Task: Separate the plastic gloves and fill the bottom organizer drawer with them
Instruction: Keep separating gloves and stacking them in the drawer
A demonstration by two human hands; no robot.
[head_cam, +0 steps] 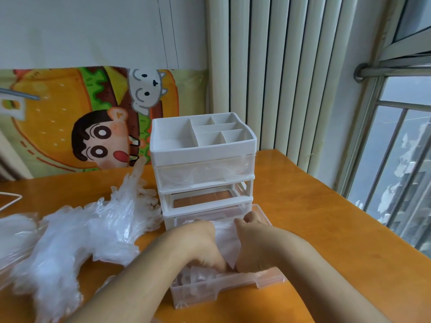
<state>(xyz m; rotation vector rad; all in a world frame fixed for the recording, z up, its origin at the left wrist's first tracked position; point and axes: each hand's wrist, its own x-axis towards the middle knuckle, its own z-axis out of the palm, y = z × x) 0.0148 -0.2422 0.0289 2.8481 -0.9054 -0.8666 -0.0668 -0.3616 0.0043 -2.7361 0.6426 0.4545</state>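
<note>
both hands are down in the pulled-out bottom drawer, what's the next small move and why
Probably lift the left hand out and reach for the glove pile beside the organizer. Both hands, right hand included, press gloves into the bottom drawer, and many remain on the table.

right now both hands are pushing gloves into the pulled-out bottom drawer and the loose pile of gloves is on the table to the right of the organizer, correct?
Not quite. The head view shows the loose pile of gloves on the table to the left of the organizer, not the right. The rest holds: the left hand and right hand are pushing gloves into the pulled-out bottom drawer.
</note>
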